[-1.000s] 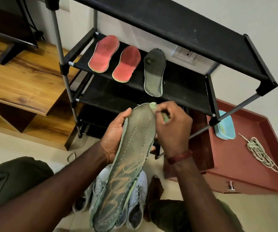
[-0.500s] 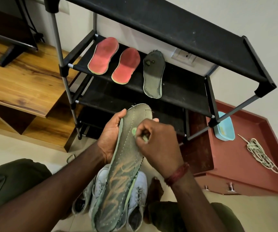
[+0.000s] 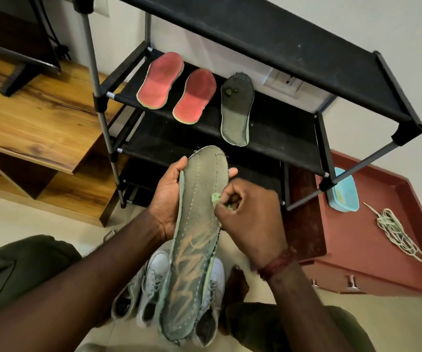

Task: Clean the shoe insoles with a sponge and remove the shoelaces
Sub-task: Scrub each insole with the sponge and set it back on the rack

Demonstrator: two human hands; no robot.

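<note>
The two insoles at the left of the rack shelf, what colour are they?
Red insoles, pale yellow-green edges; head view.

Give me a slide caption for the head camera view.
Left hand holds grey insole; right hand scrubs it with green sponge.

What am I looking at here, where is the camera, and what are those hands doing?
There is no machine here. The camera sits on a person's head, looking down at their own two hands. The left hand grips a long grey-green insole by its edge. The right hand is closed on a small green sponge pressed against that insole. Ahead stands a black shoe rack; one shelf carries two red insoles and another grey insole. Pale shoes stand on the floor below the hands. To the right, a red-brown cabinet bears a blue tub and a loose bundle of laces.
</note>
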